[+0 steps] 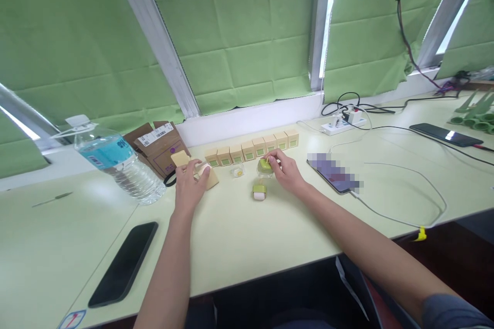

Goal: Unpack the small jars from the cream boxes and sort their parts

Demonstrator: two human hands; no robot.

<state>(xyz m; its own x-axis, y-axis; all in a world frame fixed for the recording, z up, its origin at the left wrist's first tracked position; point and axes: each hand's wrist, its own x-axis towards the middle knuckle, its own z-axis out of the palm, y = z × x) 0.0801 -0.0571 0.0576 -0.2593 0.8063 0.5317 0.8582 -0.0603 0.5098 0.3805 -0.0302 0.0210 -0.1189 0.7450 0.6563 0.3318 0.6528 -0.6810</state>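
My left hand [190, 182] is closed around a small tan cardboard box [212, 179], whose flap [180, 158] stands up behind my fingers. My right hand [286, 172] pinches the top of a small green object [264, 165] with clear plastic around its lower part. Nearer to me on the table lies a small green-and-white block-shaped item [260, 193]. Between my hands rests a little clear plastic piece [237, 170] with a yellow spot. Behind them stands a row of several small tan boxes [248, 151] with green fronts.
A large water bottle [119, 162] leans at the left beside an open brown carton [164, 149]. A black phone [123, 264] lies front left. At right are a charging phone [335, 174], a power strip [343, 124], cables, another phone [445, 134] and green cone-shaped parts [474, 115].
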